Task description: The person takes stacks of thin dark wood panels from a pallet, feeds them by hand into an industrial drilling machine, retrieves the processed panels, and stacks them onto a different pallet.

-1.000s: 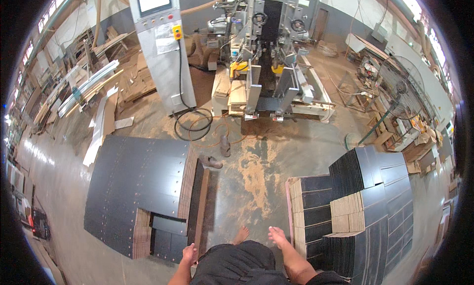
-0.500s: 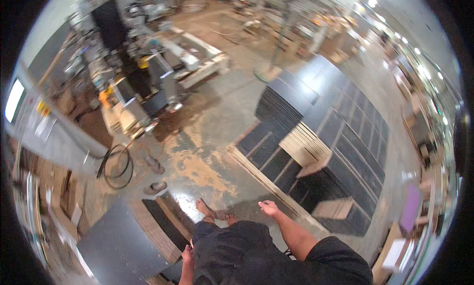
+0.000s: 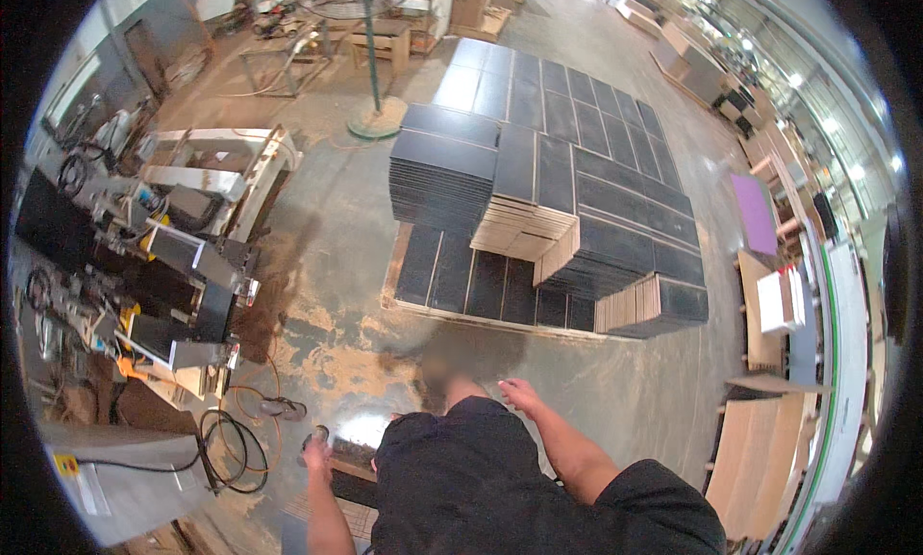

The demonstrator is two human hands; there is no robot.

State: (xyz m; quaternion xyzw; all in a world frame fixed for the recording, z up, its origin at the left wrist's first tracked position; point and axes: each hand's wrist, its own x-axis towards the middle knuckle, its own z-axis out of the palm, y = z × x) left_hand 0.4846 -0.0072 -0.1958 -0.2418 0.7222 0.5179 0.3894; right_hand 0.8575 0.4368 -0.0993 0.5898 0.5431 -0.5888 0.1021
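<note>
Much sawdust (image 3: 356,355) lies at 8 o'clock, so short, flat steps seem wisest, well clear of the corners of the dark panel stack (image 3: 553,170) at 1 o'clock. The right hand (image 3: 519,395), at 5 o'clock, sits apart from that stack, fingers half curled, apparently empty, its forearm pointing toward 11; the left hand (image 3: 316,451) hangs at 7, its grip impossible to tell.

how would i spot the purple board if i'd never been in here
Find the big pile of black boards in the middle of the view. To its right, past a strip of floor, the purple board shows just above a white block. Its flat purple face sets it apart from that block and the tan boards lower down.
</note>
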